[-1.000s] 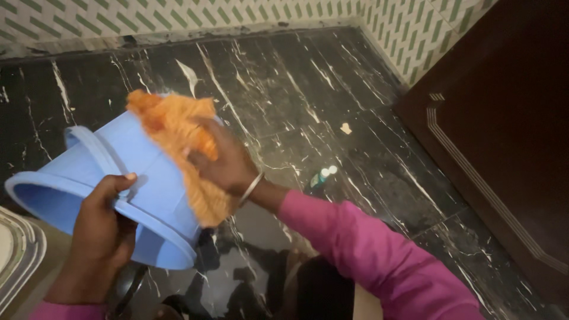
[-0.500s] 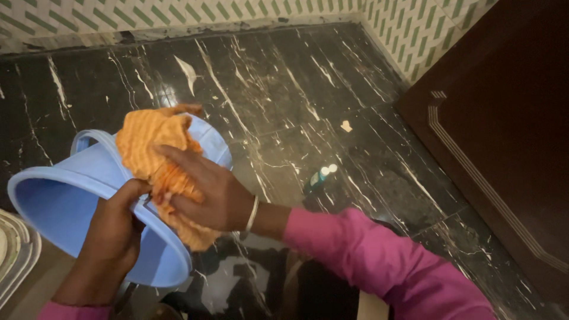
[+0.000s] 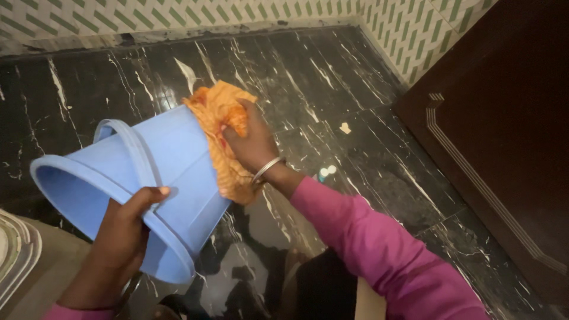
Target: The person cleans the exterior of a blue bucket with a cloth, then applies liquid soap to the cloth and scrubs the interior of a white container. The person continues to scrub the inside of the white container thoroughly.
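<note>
A light blue plastic bucket (image 3: 160, 172) is held tilted on its side above the floor, its open mouth facing lower left and its handle lying across the wall. My left hand (image 3: 121, 237) grips the bucket's rim at the lower left. My right hand (image 3: 252, 142) presses a crumpled orange cloth (image 3: 222, 127) against the bucket's base end at the upper right. Both arms wear magenta sleeves, and a metal bangle sits on my right wrist.
Black marble floor (image 3: 332, 77) with white veins lies below. A small green-and-white bottle (image 3: 323, 173) lies on it beside my right forearm. A tiled wall (image 3: 409, 29) runs along the back and right, a dark brown door (image 3: 504, 130) at right, a white ribbed object (image 3: 15, 255) at lower left.
My right hand slid the orange cloth from the bucket's rim up to its base end. The bucket shifted right and tilted a little more upward.
</note>
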